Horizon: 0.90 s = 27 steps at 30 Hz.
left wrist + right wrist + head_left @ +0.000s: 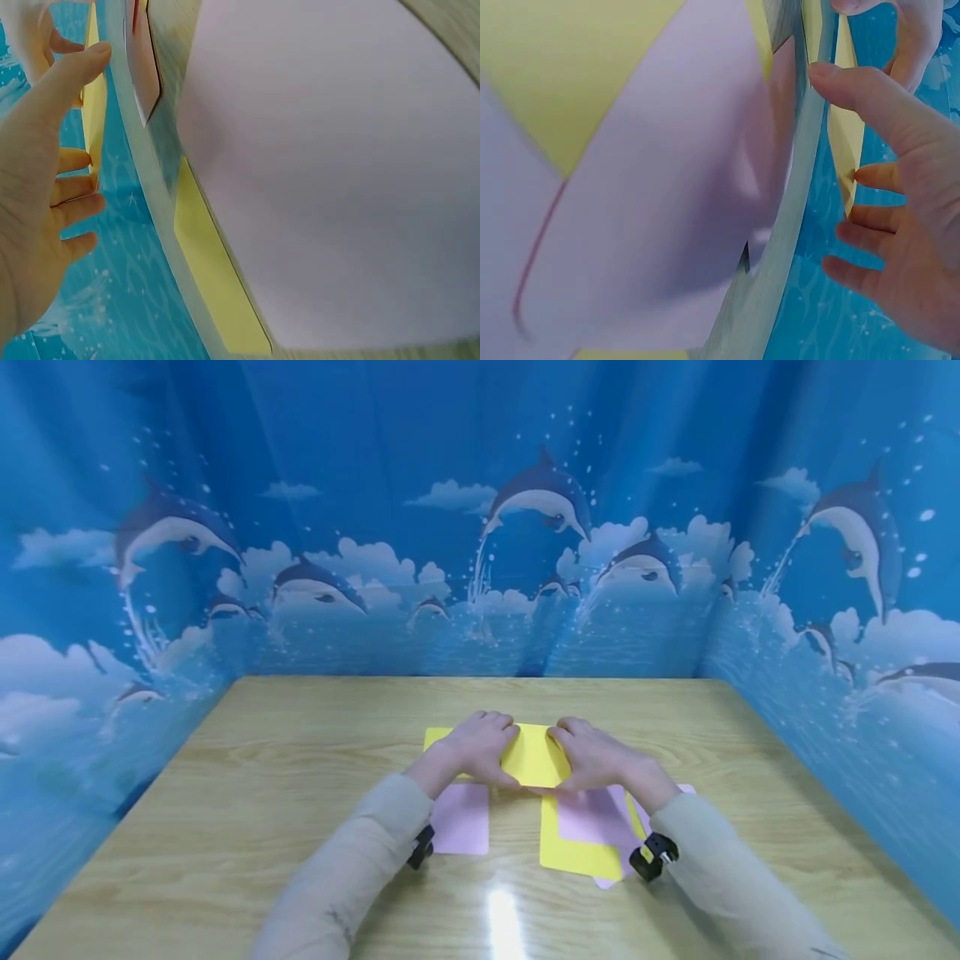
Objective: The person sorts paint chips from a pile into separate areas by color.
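Note:
A yellow card (536, 756) with straight edges is held up between both hands, above the wooden table. On its left side, my left hand (480, 747) pinches it between thumb and fingers. My right hand (596, 756) grips the opposite side the same way. In the left wrist view the card (94, 112) appears nearly edge-on, with fingertips against it. Below the left hand lie a lilac card (463, 822) and, farther back, another yellow card (437, 735), partly covered by that hand.
Under the right wrist, lilac cards (592, 817) and a yellow card (573, 858) overlap in a loose pile. Both forearms extend over the wooden table (315, 727). A blue curtain (420, 443) printed with dolphins surrounds the back and sides.

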Tool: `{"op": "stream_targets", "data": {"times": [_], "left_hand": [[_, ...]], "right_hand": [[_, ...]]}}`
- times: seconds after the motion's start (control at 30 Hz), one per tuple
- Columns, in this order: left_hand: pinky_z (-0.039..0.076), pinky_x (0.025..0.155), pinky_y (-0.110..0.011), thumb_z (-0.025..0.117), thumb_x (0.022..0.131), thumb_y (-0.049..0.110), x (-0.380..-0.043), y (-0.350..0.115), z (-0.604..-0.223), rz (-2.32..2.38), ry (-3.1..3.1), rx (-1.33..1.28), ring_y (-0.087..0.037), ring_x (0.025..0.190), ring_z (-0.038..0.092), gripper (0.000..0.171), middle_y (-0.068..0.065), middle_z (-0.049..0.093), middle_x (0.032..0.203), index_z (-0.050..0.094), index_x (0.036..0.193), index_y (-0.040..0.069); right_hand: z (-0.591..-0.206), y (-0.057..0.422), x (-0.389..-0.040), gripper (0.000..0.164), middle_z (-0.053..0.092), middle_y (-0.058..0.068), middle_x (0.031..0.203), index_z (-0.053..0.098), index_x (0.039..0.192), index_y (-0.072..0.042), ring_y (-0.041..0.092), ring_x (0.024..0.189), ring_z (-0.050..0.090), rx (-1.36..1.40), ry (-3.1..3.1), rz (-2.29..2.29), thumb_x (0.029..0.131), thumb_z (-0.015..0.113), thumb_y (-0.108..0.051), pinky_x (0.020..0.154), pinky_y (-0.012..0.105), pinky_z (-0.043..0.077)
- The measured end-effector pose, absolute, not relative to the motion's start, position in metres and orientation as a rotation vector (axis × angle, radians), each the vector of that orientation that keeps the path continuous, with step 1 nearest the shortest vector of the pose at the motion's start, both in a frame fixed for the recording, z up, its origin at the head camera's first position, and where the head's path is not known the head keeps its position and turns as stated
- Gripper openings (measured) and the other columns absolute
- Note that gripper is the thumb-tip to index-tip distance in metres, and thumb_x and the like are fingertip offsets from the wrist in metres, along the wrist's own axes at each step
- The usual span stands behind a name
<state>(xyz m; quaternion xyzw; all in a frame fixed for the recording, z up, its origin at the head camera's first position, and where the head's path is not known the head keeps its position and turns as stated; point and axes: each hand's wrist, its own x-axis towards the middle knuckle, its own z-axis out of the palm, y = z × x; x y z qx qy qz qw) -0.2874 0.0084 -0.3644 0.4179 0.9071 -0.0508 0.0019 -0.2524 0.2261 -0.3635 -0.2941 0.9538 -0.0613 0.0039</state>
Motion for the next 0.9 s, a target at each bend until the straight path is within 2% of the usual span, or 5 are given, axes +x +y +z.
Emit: {"op": "stream_targets", "data": {"times": [0.27, 0.4, 0.67, 0.8, 0.9], "left_hand": [[0.026, 0.107, -0.041, 0.061, 0.071, 0.067, -0.290, -0.011, -0.368, -0.074, 2.852, 1.183, -0.027, 0.127, 0.035, 0.096, -0.014, 0.038, 0.139, 0.035, 0.141, 0.006], [0.027, 0.106, -0.040, 0.064, 0.070, 0.065, -0.291, -0.021, -0.366, -0.035, 2.868, 1.157, -0.027, 0.125, 0.038, 0.095, -0.015, 0.041, 0.136, 0.038, 0.139, 0.004], [0.030, 0.105, -0.039, 0.065, 0.069, 0.065, -0.294, -0.045, -0.363, -0.013, 2.906, 1.116, -0.027, 0.120, 0.041, 0.093, -0.015, 0.045, 0.130, 0.045, 0.133, 0.001], [0.032, 0.103, -0.037, 0.067, 0.068, 0.066, -0.295, -0.058, -0.365, -0.008, 2.926, 1.113, -0.026, 0.116, 0.043, 0.091, -0.013, 0.048, 0.126, 0.048, 0.130, 0.002], [0.029, 0.105, -0.039, 0.067, 0.067, 0.065, -0.295, -0.066, -0.367, 0.004, 2.927, 1.095, -0.027, 0.120, 0.041, 0.092, -0.015, 0.046, 0.129, 0.047, 0.130, 0.001]], "right_hand": [[-0.366, 0.209, -0.262, 0.088, 0.047, 0.019, 0.122, 0.047, 0.126, 0.007, 0.029, 0.105, 0.049, -1.028, 3.014, -0.228, 0.066, 0.075, -0.051, 0.088, 0.040, 0.044], [-0.364, 0.199, -0.266, 0.088, 0.046, 0.018, 0.124, 0.046, 0.128, 0.005, 0.028, 0.106, 0.048, -0.966, 2.995, -0.263, 0.066, 0.075, -0.050, 0.090, 0.039, 0.043], [-0.360, 0.178, -0.275, 0.091, 0.034, 0.025, 0.138, 0.038, 0.135, 0.006, 0.036, 0.124, 0.038, -0.916, 2.928, -0.244, 0.067, 0.076, -0.043, 0.103, 0.042, 0.033], [-0.359, 0.167, -0.277, 0.093, 0.034, 0.025, 0.137, 0.036, 0.137, 0.005, 0.036, 0.122, 0.039, -0.883, 2.907, -0.252, 0.068, 0.077, -0.042, 0.102, 0.043, 0.034], [-0.361, 0.160, -0.279, 0.093, 0.037, 0.024, 0.135, 0.035, 0.137, 0.005, 0.035, 0.121, 0.040, -0.872, 2.901, -0.242, 0.070, 0.076, -0.044, 0.101, 0.043, 0.035]]}}
